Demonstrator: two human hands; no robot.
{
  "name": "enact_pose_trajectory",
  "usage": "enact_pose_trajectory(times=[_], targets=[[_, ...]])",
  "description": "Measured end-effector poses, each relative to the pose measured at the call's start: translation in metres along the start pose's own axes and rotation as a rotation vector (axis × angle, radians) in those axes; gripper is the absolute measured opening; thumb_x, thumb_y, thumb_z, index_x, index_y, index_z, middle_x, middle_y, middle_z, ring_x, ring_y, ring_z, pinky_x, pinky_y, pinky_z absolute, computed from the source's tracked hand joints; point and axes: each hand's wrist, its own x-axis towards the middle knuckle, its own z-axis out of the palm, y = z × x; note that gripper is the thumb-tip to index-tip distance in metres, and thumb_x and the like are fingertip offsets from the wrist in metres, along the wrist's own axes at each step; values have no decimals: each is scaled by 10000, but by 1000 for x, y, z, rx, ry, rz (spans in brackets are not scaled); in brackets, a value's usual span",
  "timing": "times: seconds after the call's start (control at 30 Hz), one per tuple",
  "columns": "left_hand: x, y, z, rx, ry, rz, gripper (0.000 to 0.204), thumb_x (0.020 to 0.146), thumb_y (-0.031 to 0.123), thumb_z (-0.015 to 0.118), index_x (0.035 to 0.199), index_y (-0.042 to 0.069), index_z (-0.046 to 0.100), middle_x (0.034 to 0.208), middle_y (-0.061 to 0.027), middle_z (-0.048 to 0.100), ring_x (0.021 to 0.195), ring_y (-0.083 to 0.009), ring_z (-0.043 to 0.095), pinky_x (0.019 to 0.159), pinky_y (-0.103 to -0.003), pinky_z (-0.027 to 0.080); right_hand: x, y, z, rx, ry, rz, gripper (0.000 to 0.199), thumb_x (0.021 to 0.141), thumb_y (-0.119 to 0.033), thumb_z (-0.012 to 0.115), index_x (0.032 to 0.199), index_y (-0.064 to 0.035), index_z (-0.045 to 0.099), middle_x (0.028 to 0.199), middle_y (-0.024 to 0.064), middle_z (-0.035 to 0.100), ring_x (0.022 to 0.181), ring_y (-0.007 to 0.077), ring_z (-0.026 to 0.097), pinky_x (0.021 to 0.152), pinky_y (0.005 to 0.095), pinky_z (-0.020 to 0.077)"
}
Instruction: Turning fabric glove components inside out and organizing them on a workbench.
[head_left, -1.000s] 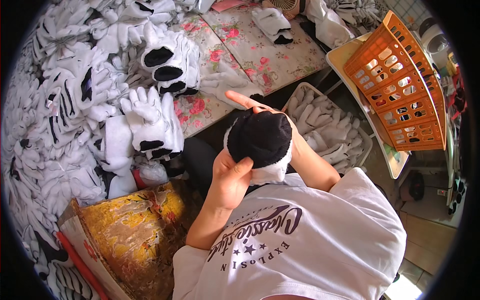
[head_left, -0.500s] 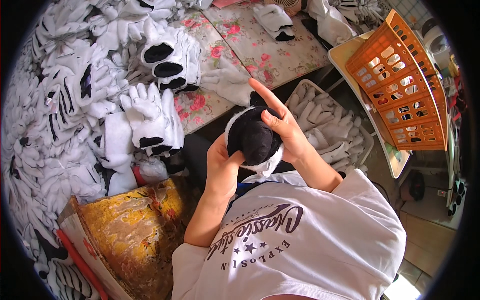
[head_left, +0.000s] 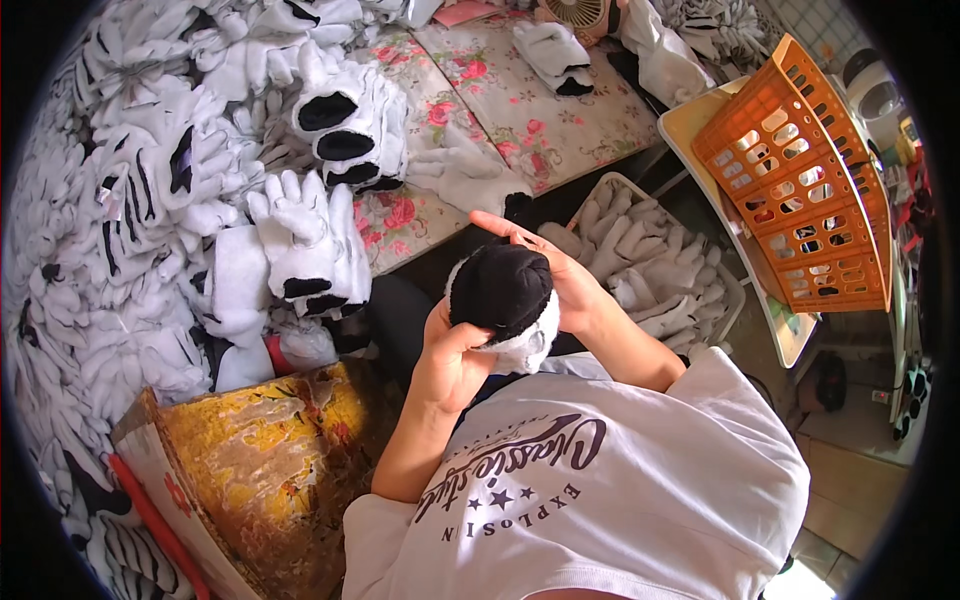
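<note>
Between my hands, in front of my chest, is a black-and-white plush piece (head_left: 502, 292). Its rounded black part faces up, and fluffy white fabric shows along its left edge and underneath. My left hand (head_left: 452, 345) grips the lower left side, thumb pressed on the black fabric. On the right, my right hand (head_left: 552, 272) holds the piece with its index finger stretched out past the far side; its other fingers are partly hidden. Just beyond lies a white plush glove (head_left: 465, 172) on the flowered tabletop (head_left: 590, 135), with a small black part near my fingertip.
White plush gloves (head_left: 150, 260) are heaped along the left, with stacked gloves (head_left: 345, 125) showing black openings. A bin of white pieces (head_left: 660, 260) stands to the right, near an orange basket (head_left: 790, 180). A worn yellow board (head_left: 270, 460) sits at lower left.
The plush piece has tipped so its black part now bulges upward, and it sits slightly lower. My right thumb has moved off its front, and my right index finger now points more leftward.
</note>
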Motion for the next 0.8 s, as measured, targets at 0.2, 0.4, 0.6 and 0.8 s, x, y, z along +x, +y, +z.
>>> enact_pose_trajectory(times=[0.2, 0.4, 0.6, 0.8], targets=[[5, 17, 7, 568, 127, 163, 397, 684, -97, 678, 1069, -20, 615, 995, -64, 668, 927, -139, 636, 865, -282, 499, -12, -6, -2, -489, -62, -205, 763, 777, -189, 791, 1412, -32, 398, 1216, 67, 594, 1095, 142, 577, 981, 301, 444], [13, 20, -5, 621, 228, 215, 301, 692, -93, 683, 964, -7, 587, 934, -38, 648, 866, -87, 603, 808, -240, 483, -7, -14, 2, -544, 108, -166, 658, 751, -77, 795, 1333, -50, 488, 1139, 62, 630, 1047, 146, 595, 964, 302, 459], [7, -1, 23, 542, 187, 211, 487, 702, -113, 583, 1167, -6, 483, 1117, -54, 563, 1040, -108, 550, 939, -266, 434, 1, -6, -9, 266, 21, -4, 528, 937, -113, 563, 1428, -85, 371, 1062, 72, 624, 979, 181, 629, 922, 351, 508], [4, -9, 22, 379, 140, 185, 551, 727, -118, 566, 1252, -20, 430, 1179, -67, 549, 1103, -120, 541, 989, -279, 415, 7, -2, -23, 468, 148, 102, 432, 973, -54, 444, 1403, -65, 413, 1027, 78, 620, 951, 192, 629, 901, 376, 523]])
